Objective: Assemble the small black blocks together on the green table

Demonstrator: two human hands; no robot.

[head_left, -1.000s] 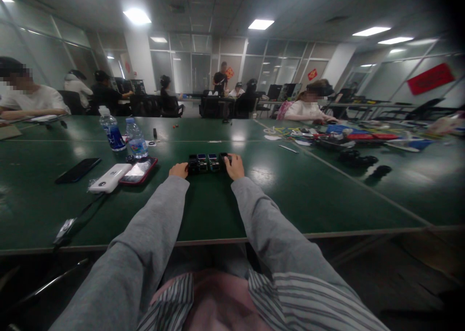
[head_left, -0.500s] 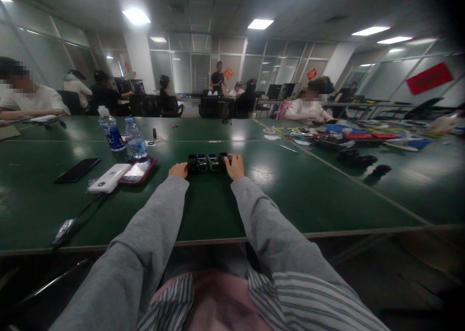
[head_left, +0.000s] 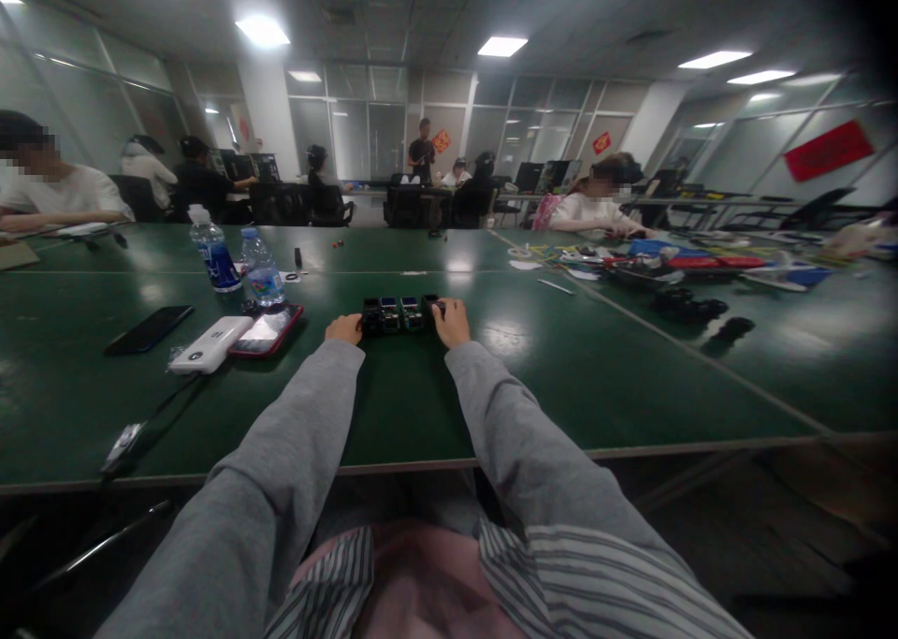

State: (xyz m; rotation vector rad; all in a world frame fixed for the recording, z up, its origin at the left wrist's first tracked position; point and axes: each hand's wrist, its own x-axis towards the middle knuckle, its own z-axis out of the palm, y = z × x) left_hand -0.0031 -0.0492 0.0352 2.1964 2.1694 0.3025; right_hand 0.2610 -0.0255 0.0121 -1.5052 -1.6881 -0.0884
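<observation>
Hands, two, apart: left hand (head_left: 343, 329) touching the left end, right hand (head_left: 453, 322) touching the right end, of one row of small black electronic modules with screens (head_left: 411, 313); firmness of grip cannot be told. Row lies between the hands on green tabletop (head_left: 413, 400). Left of left hand: red-edged smartphone (head_left: 267, 330), white power bank (head_left: 211, 345), black smartphone (head_left: 150, 329); farther forward, two plastic bottles (head_left: 263, 279).

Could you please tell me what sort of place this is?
Probably a shared office or workroom, judging by the long green table, the dark office chairs and the computer monitors behind.
</observation>
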